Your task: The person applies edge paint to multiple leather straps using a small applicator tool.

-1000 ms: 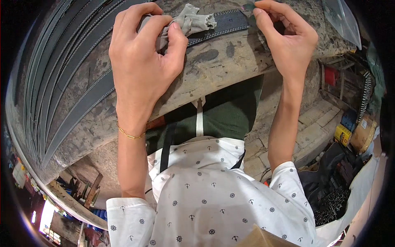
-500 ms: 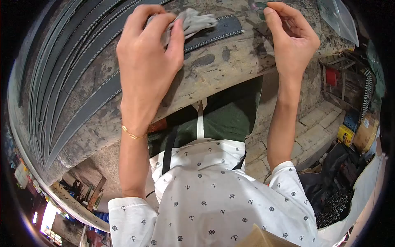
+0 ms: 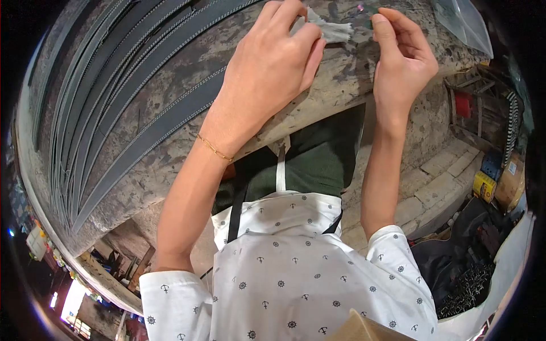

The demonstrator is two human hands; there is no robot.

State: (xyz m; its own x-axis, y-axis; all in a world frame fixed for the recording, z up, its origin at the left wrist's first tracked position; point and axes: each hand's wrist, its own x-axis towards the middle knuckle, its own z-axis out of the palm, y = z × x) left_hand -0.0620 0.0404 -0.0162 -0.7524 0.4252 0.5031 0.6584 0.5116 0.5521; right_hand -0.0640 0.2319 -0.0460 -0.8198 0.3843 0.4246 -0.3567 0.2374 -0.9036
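My left hand (image 3: 278, 57) is closed on a crumpled light-grey cloth (image 3: 334, 29), at the end of a dark grey strap (image 3: 170, 115) with white stitching along both edges. Hand and cloth hide the strap's end. To the right, my right hand (image 3: 405, 65) pinches a small, dark green, shiny piece (image 3: 371, 12) between thumb and forefinger, close to the top edge of the view. What this piece is, I cannot make out. Several more stitched straps (image 3: 122, 74) lie fanned out at the left, bunched together at their near ends.
The straps lie on a stained, worn work surface (image 3: 335, 85). A clear plastic sheet or bag (image 3: 463, 25) is at its far right. On the right below are a wooden stool-like frame (image 3: 475, 105), a yellow box (image 3: 484, 186), a cardboard box (image 3: 510, 182) and a black bag with small metal pieces (image 3: 466, 287).
My left hand has moved right with the cloth, over the strap's end, which showed before. My right hand has shifted only slightly, still pinching the green piece.
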